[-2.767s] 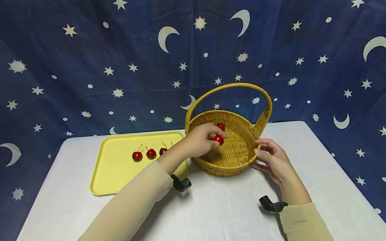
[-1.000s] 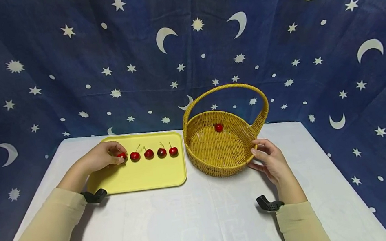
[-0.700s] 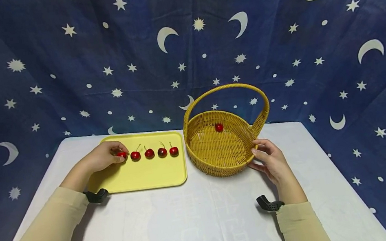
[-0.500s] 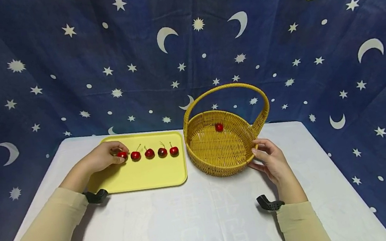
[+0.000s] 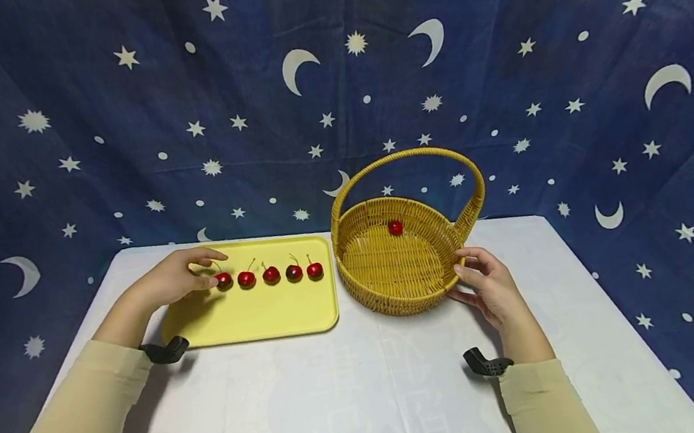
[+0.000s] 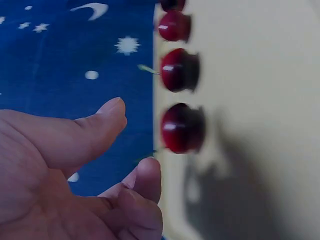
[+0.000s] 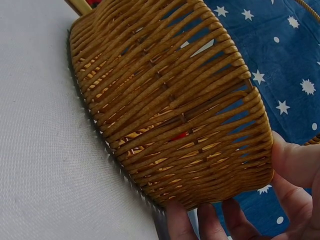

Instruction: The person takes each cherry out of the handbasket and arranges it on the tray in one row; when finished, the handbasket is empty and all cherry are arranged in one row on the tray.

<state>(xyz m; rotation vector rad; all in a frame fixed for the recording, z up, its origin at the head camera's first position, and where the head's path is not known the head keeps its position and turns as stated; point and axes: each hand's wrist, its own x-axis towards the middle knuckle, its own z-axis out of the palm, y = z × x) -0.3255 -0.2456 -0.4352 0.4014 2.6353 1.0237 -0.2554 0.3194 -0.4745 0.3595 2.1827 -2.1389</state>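
Observation:
My left hand (image 5: 172, 278) is over the left end of a yellow tray (image 5: 249, 323), thumb and fingers spread beside the leftmost cherry (image 5: 224, 281). In the left wrist view a gap shows between the fingertips and that cherry (image 6: 181, 128). Several dark red cherries with stems line up in one row on the tray. To the right stands a round wicker basket (image 5: 388, 270) with a tall arched handle; one cherry (image 5: 395, 227) lies inside against its back. My right hand (image 5: 493, 288) grips the basket's right rim, thumb on the edge and fingers against the outer wall (image 7: 170, 100).
A white cloth (image 5: 321, 412) covers the table under tray and basket. Behind rises a dark blue curtain (image 5: 234, 77) with moons and stars. Black wrist cameras sit on both forearms, the left camera (image 5: 166, 350) near the tray's front left corner.
The left hand has carried a cherry from the basket to the left end of the tray row and let go, its fingers now spread. The right hand keeps its hold on the basket rim.

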